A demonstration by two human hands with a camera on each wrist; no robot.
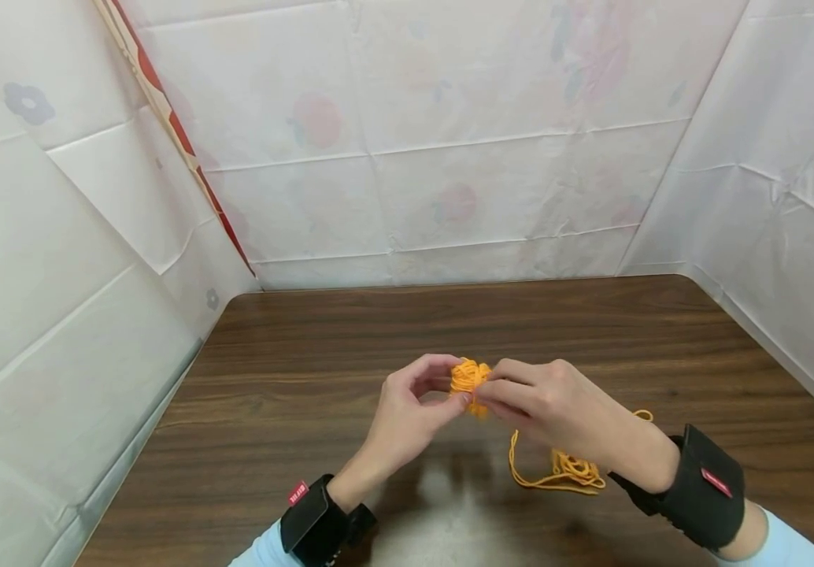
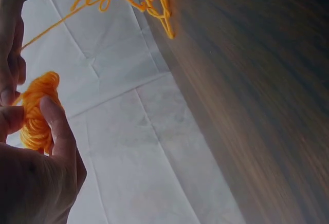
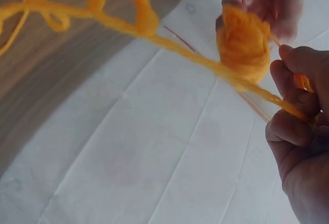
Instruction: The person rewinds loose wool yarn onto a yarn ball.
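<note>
1. Black wrist bands (image 1: pixel 704 484) sit on both forearms.
2. Left hand (image 1: pixel 407 417) pinches the small orange yarn ball (image 1: pixel 468 380) above the wooden table (image 1: pixel 294 394).
3. Right hand (image 1: pixel 556 409) pinches the loose yarn strand (image 1: pixel 563 470), which trails onto the table.

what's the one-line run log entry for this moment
left hand: holds yarn ball | right hand: pinches yarn strand | loose yarn: on table

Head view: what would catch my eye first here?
The bright orange yarn ball, pinched by the left hand above the middle of the dark wooden table. The right hand grips the strand leading off it, and loose yarn lies heaped on the table under the right wrist.
</note>
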